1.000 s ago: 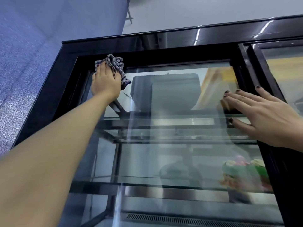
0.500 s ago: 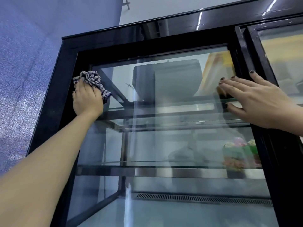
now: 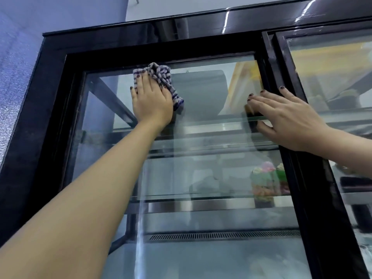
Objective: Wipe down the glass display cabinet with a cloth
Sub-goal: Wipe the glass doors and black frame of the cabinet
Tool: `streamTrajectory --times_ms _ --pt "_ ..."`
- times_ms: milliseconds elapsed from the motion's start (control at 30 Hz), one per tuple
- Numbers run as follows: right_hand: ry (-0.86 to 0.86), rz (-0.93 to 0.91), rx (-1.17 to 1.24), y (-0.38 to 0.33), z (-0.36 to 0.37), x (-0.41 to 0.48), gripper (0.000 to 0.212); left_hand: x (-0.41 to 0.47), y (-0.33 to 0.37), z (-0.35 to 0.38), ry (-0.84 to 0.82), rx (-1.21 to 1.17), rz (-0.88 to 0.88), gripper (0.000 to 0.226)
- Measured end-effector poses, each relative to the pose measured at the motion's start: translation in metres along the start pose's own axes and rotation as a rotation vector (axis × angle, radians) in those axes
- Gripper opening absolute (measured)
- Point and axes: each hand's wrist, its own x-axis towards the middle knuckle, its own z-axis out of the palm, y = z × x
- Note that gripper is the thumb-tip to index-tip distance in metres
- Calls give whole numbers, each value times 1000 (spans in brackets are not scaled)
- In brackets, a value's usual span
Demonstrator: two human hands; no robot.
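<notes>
A glass display cabinet with a black frame (image 3: 50,93) fills the view, its left glass door (image 3: 201,178) in front of me. My left hand (image 3: 151,101) presses a blue-and-white striped cloth (image 3: 163,77) flat against the upper part of that glass, fingers straight. My right hand (image 3: 285,117) rests flat with spread fingers on the right edge of the same pane, by the black middle post (image 3: 302,178).
Glass shelves and a metal vent grille (image 3: 221,236) show inside the cabinet. A colourful decorated cake (image 3: 265,182) stands on the lower shelf at the right. A second glass door (image 3: 332,77) lies to the right. A blue wall (image 3: 20,57) is on the left.
My left hand has slid the cloth from the pane's upper left corner rightward to the upper middle of the glass. My right hand stays on the pane's right edge.
</notes>
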Motion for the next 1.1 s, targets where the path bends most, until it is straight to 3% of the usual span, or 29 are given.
streamTrajectory --times_ms 133,500,667,800,967,1100 --pt "29 49 9 0 3 -1 51 -1 22 9 5 10 39 57" --pt "39 67 0 1 6 1 55 4 3 4 -40 10 165 57" --pt "23 38 -11 2 6 1 57 30 -43 -6 -22 46 17 62" --pt "23 31 -11 4 6 0 54 46 -86 -14 1 135 9 68" --pt "-3 49 6 2 4 3 67 48 -135 -27 71 91 -202 62" --pt "28 19 -15 1 6 -1 67 3 -160 -32 66 76 -83 53"
